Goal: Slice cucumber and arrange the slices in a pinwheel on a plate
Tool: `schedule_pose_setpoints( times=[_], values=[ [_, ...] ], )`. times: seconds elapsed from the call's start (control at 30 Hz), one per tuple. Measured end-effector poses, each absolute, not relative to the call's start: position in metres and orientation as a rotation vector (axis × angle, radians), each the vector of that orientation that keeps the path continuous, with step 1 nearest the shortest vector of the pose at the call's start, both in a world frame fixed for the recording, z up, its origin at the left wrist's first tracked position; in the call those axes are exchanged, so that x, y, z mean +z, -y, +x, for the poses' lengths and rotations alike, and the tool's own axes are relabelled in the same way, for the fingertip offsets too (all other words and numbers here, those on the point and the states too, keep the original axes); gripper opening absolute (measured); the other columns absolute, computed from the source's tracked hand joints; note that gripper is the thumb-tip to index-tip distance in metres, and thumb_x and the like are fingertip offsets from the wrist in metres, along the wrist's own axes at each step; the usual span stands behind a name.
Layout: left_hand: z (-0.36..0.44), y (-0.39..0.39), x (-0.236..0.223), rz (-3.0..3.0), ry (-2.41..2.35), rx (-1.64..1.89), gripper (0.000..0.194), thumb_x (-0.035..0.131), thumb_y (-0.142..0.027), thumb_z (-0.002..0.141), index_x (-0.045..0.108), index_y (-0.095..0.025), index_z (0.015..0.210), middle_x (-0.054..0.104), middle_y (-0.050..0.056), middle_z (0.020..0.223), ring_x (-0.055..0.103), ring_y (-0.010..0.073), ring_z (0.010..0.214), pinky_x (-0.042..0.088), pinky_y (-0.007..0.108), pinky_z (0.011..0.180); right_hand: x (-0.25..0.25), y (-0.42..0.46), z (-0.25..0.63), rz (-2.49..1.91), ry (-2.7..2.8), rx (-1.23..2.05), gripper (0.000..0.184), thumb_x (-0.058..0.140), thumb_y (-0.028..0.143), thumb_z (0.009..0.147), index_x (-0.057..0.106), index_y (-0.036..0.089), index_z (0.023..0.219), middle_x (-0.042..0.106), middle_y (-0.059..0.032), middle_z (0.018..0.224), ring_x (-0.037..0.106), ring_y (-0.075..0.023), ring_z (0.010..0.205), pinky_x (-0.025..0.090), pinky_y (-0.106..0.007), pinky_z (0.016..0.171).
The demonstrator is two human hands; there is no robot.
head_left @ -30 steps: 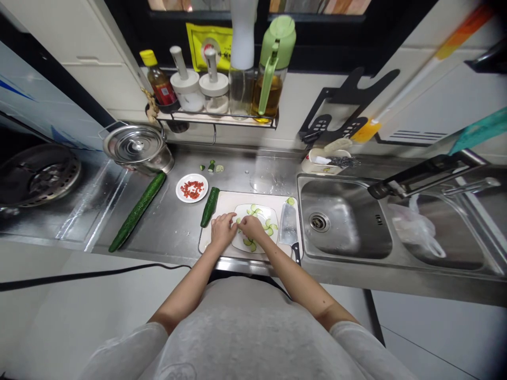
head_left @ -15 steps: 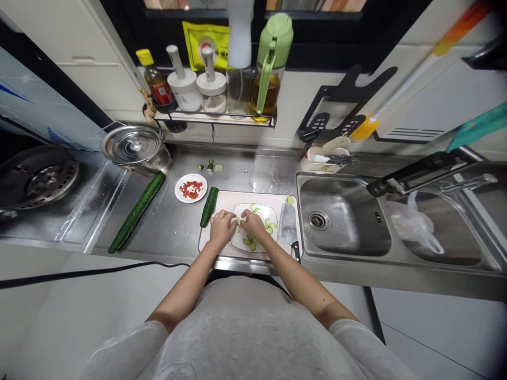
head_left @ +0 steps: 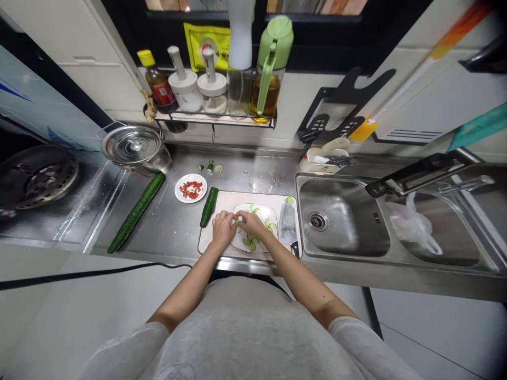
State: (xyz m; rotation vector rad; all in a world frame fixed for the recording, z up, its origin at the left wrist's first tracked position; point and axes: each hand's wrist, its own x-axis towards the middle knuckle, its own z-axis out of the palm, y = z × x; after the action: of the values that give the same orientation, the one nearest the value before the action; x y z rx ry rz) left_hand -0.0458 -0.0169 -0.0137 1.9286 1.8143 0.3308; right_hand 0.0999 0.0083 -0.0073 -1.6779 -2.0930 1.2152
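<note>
reference dial: centre on the square plate [head_left: 238,243], with 12 o'clock directed away from the wearer. the plate sat on the cutting board [head_left: 225,201].

1. cucumber slices [head_left: 250,243]: these lay on the plate in fanned clusters at 12, 3 and 6 o'clock. a further cluster at 9 o'clock was partly covered by the hands.

2. left hand [head_left: 224,230]: positioned at the plate's 9 o'clock edge, fingers bent and fingertips directed toward 1 o'clock. whether they gripped a slice could not be determined.

3. right hand [head_left: 251,223]: positioned above the plate, fingers curled toward 10 o'clock, with the fingertips meeting those of the left hand. whether anything was pinched between them could not be determined.

4. knife [head_left: 288,226]: flat on the board at 3 o'clock, handle directed toward 5 o'clock. a single round slice [head_left: 289,200] lay at 2 o'clock.

5. short cucumber piece [head_left: 209,207]: at 10 o'clock, along the board's edge. beyond it stood a small dish [head_left: 177,191] of red pieces [head_left: 190,190].

6. cucumber trimmings [head_left: 210,168]: on the counter at 11 o'clock.

7. long cucumber [head_left: 136,213]: on the counter at 9 o'clock, far end beside the lidded pot [head_left: 157,161].
</note>
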Motion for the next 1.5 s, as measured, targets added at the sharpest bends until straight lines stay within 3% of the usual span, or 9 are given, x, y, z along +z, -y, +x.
schedule_pose_setpoints(
  times=[0.27, 0.47, 0.77, 1.03, 1.5],
  values=[
    [-0.048, 0.018, -0.019, 1.946, -1.803, 0.343, 0.014, 0.060, -0.027, 0.083, 0.062, -0.025, 0.097, 0.056, 0.005, 0.104, 0.049, 0.0228, 0.103, 0.035, 0.034, 0.085, -0.001, -0.022, 0.104, -1.723, 2.263, 1.215, 0.016, 0.060, 0.020, 0.079, 0.063, 0.019, 0.095, 0.063, -0.0002, 0.079, 0.053, -0.0122, 0.070, 0.033, -0.021, 0.060],
    [-0.049, 0.018, -0.021, 1.920, -1.866, 0.330, 0.018, 0.063, -0.031, 0.081, 0.063, -0.025, 0.097, 0.057, 0.005, 0.102, 0.051, 0.0236, 0.101, 0.035, 0.035, 0.084, -0.002, -0.025, 0.100, -1.785, 2.314, 1.085, 0.013, 0.054, 0.020, 0.083, 0.062, 0.019, 0.093, 0.066, -0.0023, 0.088, 0.055, -0.0126, 0.074, 0.032, -0.021, 0.060],
    [-0.056, 0.019, -0.019, 1.907, -1.857, 0.430, 0.018, 0.057, -0.029, 0.085, 0.066, -0.025, 0.099, 0.057, 0.006, 0.100, 0.051, 0.0236, 0.099, 0.035, 0.036, 0.085, -0.006, -0.016, 0.104, -1.874, 2.171, 0.913, 0.025, 0.048, 0.025, 0.089, 0.056, 0.019, 0.112, 0.066, -0.0021, 0.081, 0.056, -0.0155, 0.075, 0.032, -0.024, 0.063],
    [-0.062, 0.008, -0.017, 2.094, -1.677, 0.435, 0.016, 0.059, -0.030, 0.084, 0.072, -0.030, 0.094, 0.055, 0.005, 0.106, 0.047, 0.0226, 0.099, 0.033, 0.038, 0.086, -0.002, 0.011, 0.102, -1.938, 2.238, 0.912, 0.017, 0.044, 0.026, 0.092, 0.059, 0.020, 0.098, 0.066, -0.0026, 0.083, 0.055, -0.0139, 0.073, 0.028, -0.023, 0.057],
    [-0.060, 0.012, -0.020, 2.199, -1.683, 0.401, 0.016, 0.057, -0.035, 0.086, 0.071, -0.028, 0.092, 0.056, 0.007, 0.104, 0.046, 0.0232, 0.100, 0.032, 0.038, 0.086, -0.014, 0.023, 0.096, -1.959, 2.384, 0.848, 0.021, 0.039, 0.030, 0.095, 0.057, 0.021, 0.100, 0.067, -0.0040, 0.091, 0.058, -0.0159, 0.079, 0.030, -0.024, 0.061]
  ],
)
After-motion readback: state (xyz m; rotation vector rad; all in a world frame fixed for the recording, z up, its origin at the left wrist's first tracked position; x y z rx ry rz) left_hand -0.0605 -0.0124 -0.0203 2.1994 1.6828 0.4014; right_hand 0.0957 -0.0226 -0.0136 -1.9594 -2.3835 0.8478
